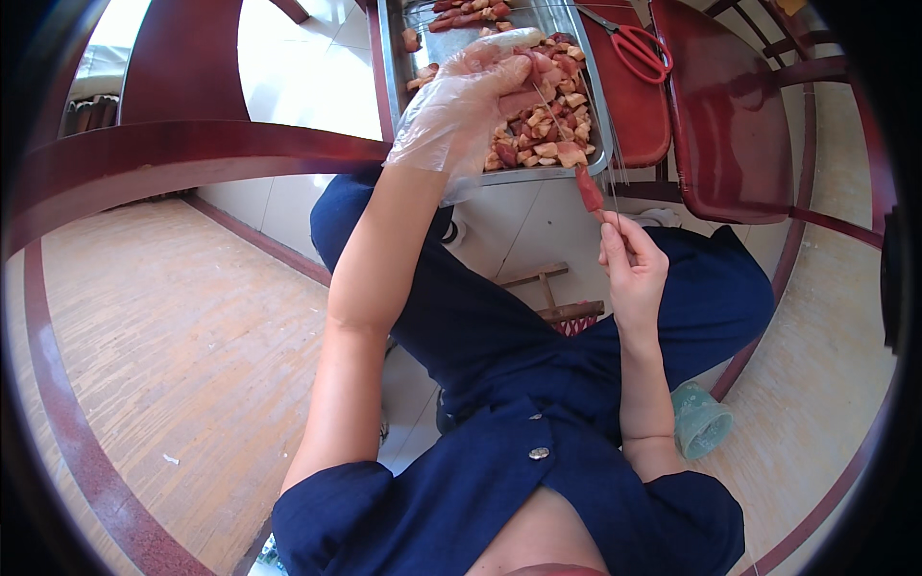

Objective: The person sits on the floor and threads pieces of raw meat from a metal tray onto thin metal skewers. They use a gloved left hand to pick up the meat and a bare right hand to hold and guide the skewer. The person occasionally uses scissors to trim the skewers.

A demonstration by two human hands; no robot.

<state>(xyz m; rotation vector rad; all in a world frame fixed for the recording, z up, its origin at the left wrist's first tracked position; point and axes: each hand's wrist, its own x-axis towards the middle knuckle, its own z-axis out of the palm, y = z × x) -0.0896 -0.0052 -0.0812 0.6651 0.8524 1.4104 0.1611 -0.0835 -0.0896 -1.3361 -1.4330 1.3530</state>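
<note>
My left hand [475,90], in a clear plastic glove, is over a metal tray [603,137] and holds pieces of raw meat between thumb and fingers. Below it, my bare right hand [632,252] pinches the lower end of a thin metal skewer [553,114]. A red meat piece [589,190] and a paler piece [572,154] are threaded on this skewer, which slants up towards the left hand. Cut meat cubes [542,124] are heaped in the tray. Meat on skewers [468,16] lies at the tray's far end.
Red-handled scissors [639,54] lie on a red chair seat [634,133] right of the tray, beside several loose skewers [612,137]. Another red chair [727,115] stands farther right. A wooden chair rail [209,147] crosses at left. A green plastic bin [702,425] stands at lower right.
</note>
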